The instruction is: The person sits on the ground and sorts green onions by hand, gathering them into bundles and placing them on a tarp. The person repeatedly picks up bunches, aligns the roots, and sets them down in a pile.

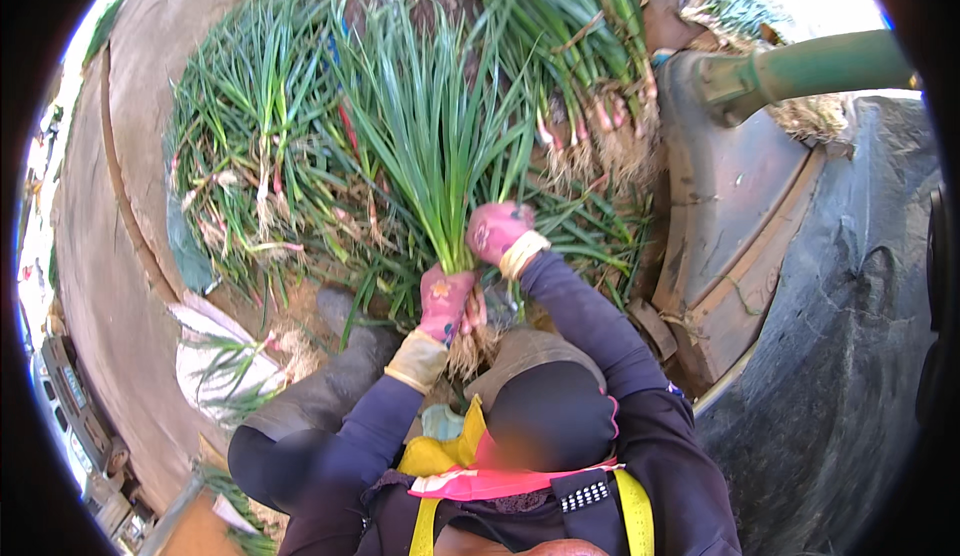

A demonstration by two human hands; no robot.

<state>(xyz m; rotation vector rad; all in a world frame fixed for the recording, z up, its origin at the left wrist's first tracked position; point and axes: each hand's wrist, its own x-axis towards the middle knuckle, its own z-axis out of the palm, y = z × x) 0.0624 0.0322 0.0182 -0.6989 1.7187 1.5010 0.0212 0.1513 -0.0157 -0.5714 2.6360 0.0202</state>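
Observation:
My left hand (444,302), in a pink patterned glove with a cream cuff, grips a bunch of green onions (442,135) low on the stalks. Their long leaves fan out away from me, and the pinkish bulbs and pale roots hang below that hand. My right hand (501,232), gloved the same way, lies against the right side of the bunch just above; its fingertips are hidden by the leaves or turned away. Behind the bunch and to its left spreads a heap of loose green onions (255,128).
More green onions (592,38) with roots lie at the upper right. Beside them stands a curved metal base (712,181) with a green post (832,68). Black plastic sheeting (817,376) covers the right side. A white sack (217,353) lies left of my knees, and a vehicle (71,398) stands far left.

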